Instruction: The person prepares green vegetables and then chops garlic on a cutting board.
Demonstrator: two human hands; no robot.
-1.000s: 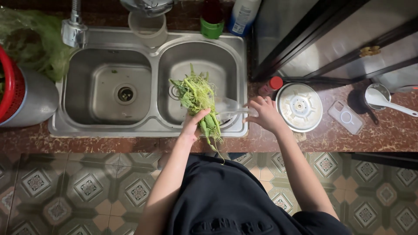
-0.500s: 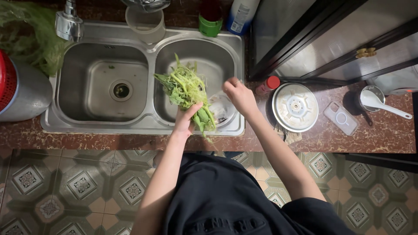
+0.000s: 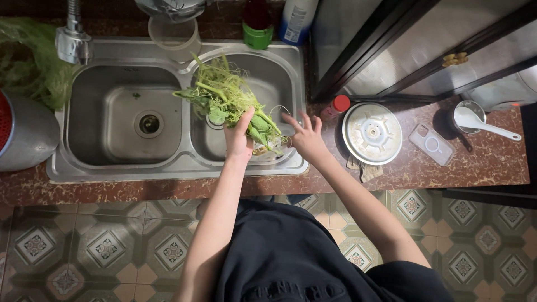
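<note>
My left hand grips a bundle of leafy green vegetables by the stems, holding it over the right basin of a steel double sink. The leaves point up and to the left. My right hand hovers just right of the stems with fingers spread, holding nothing. A clear bowl sits in the basin under both hands, partly hidden.
A tap stands at the sink's back left. More greens lie at the left, above a grey pot. A round metal lid, a phone, a red-capped bottle and a cup with a white spoon rest on the counter.
The bundle has swung from hanging over the sink's front rim to lying higher across the basins, leaves leftward. My right hand has let go and opened beside the stems.
</note>
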